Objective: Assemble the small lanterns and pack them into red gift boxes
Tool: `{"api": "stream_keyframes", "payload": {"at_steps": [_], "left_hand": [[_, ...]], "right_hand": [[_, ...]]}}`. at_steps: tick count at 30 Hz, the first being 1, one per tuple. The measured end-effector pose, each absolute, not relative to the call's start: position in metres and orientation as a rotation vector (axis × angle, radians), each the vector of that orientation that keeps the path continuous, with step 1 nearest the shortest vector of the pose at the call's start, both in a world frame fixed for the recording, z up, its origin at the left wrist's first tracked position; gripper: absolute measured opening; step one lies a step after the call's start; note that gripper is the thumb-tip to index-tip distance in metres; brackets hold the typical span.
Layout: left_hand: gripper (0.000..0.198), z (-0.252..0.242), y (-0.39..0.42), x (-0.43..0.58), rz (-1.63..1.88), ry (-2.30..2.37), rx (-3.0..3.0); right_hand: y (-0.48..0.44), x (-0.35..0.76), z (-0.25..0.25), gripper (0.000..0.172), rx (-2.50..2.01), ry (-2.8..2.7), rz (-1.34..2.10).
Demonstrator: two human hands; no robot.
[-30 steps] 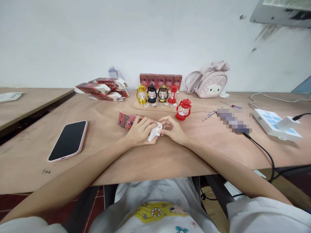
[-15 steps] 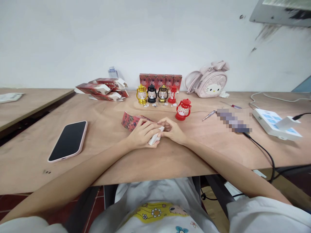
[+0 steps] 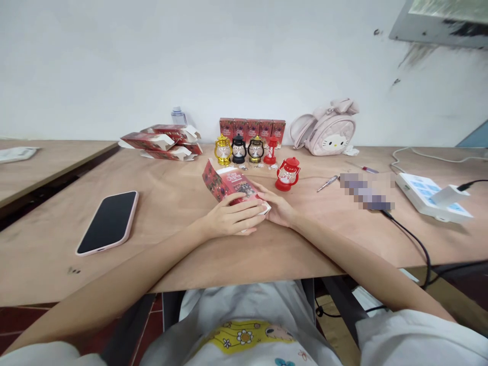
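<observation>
Left hand (image 3: pixel 233 216) half-curled across box (image 3: pixel 244 189), right hand (image 3: pixel 281 207) gripping its right side; box between them over table (image 3: pixel 183 198), far-left flap raised. White lettering, unreadable. Beyond: red lantern (image 3: pixel 288 174); upright boxes (image 3: pixel 253 127), print too small; Hello Kitty bag (image 3: pixel 331 132).

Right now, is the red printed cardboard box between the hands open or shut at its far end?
Open: a printed flap sticks out at the far end of the box.

No text can be read for certain, the pale print on the open red box (image 3: pixel 243 188) and on the five upright boxes (image 3: pixel 252 127) being too small and blurred.
</observation>
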State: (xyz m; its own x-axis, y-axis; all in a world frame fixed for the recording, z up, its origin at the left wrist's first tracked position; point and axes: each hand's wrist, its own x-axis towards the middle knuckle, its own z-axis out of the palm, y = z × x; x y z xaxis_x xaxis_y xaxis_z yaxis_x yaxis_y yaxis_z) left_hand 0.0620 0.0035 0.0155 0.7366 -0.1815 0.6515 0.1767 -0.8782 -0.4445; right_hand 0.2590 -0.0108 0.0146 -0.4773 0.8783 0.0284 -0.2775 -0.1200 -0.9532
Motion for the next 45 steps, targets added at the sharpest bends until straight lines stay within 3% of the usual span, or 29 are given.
{"api": "stream_keyframes", "payload": {"at_steps": [5,7,13,17,21,29,34,40,45], "left_hand": [[0.041,0.018,0.001,0.060,-1.097,-0.357,-2.421],[0.047,0.020,0.001,0.059,-1.258,-0.529,-2.361],[0.062,0.033,-0.007,0.063,-1.644,-0.810,-2.265],[0.068,0.037,-0.007,0.064,-1.546,-0.858,-2.342],[0.063,0.039,-0.002,0.061,-1.406,-0.706,-2.439],[0.033,0.053,-0.008,0.062,-1.162,-0.551,-2.525],[0.037,0.055,-0.009,0.061,-1.148,-0.579,-2.468],[0.059,0.045,-0.003,0.060,-1.407,-0.692,-2.248],[0.058,0.031,0.004,0.061,-1.530,-0.813,-2.266]], "right_hand": [[-0.010,0.262,0.013,0.099,-0.682,-1.523,1.234],[-0.012,0.259,0.011,0.104,-0.709,-1.679,0.931],[-0.022,0.250,0.006,0.085,-0.790,-1.944,0.175],[-0.027,0.249,0.007,0.071,-0.782,-2.067,-0.068],[-0.030,0.251,0.014,0.067,-0.812,-2.046,-0.134],[-0.034,0.256,0.026,0.060,-0.891,-2.040,-0.026],[-0.039,0.251,0.026,0.064,-0.917,-1.984,0.035],[-0.033,0.248,0.021,0.062,-0.959,-1.806,0.328],[-0.028,0.252,0.022,0.053,-0.974,-1.690,0.454]]}}
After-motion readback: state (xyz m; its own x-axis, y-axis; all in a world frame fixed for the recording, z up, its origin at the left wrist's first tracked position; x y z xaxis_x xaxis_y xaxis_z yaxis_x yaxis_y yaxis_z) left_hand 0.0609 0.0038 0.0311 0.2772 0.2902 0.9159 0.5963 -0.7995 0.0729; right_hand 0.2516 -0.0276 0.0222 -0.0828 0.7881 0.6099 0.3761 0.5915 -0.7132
